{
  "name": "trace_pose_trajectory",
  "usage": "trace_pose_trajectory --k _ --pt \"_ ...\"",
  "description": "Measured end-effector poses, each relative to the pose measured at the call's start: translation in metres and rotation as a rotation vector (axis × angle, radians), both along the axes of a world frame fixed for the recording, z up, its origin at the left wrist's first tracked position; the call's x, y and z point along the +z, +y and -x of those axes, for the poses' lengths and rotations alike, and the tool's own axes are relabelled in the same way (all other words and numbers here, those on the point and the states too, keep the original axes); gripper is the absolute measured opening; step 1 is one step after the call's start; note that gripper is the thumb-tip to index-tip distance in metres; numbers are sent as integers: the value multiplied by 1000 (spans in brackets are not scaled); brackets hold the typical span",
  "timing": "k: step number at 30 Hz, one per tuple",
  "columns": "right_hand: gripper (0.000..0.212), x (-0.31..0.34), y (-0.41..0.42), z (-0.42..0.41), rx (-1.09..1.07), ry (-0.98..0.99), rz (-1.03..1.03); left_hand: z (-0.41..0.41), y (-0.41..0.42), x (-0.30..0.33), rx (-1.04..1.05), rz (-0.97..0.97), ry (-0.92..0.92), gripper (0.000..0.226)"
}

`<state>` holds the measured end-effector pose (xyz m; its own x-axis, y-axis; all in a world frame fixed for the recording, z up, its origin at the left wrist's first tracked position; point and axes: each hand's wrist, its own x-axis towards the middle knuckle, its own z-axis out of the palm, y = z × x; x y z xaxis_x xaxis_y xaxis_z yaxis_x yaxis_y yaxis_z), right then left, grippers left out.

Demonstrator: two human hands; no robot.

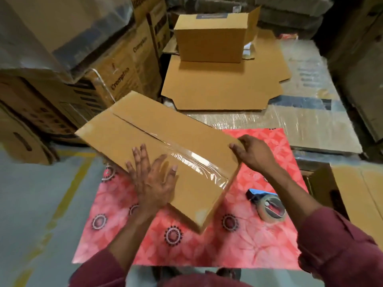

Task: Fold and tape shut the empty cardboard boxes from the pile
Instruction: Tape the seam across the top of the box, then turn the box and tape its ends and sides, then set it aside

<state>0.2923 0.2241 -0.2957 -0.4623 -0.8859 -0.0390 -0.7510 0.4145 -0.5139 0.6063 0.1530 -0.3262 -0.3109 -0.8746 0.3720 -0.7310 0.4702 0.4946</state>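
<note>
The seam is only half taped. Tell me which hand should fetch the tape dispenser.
Right, probably. The tape dispenser lies on the red cloth just below the right hand, which only grips the box edge. The left hand presses flat on the box, steadying it.

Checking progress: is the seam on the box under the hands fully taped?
Partly. Clear tape covers the near end of the seam on the box; the far stretch of the slit is bare.

Left hand [152, 179] flat (fingers spread); right hand [253, 153] gripping.
</note>
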Motion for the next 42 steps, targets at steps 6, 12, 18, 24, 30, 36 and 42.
trace_pose_trajectory --k 6,12,18,24,30,36,42 --pt "57 3 55 -26 -132 -106 -71 -5 -96 8 -84 0 -245 63" --pt "57 -10 94 -70 -11 -301 -97 39 -52 30 -277 -61 -183 65" --pt "26 -66 124 16 -20 -285 -148 62 16 10 -426 -74 -495 85" --pt "62 -141 128 86 31 -17 -577 75 30 14 -360 -108 -569 86" --pt "26 -163 120 87 65 44 -604 88 49 14 -304 -119 -504 83" --pt "28 -125 126 80 42 51 -467 85 44 12 -313 -145 -405 79" --pt "26 -1 120 62 18 127 -190 87 39 17 -337 -208 5 68"
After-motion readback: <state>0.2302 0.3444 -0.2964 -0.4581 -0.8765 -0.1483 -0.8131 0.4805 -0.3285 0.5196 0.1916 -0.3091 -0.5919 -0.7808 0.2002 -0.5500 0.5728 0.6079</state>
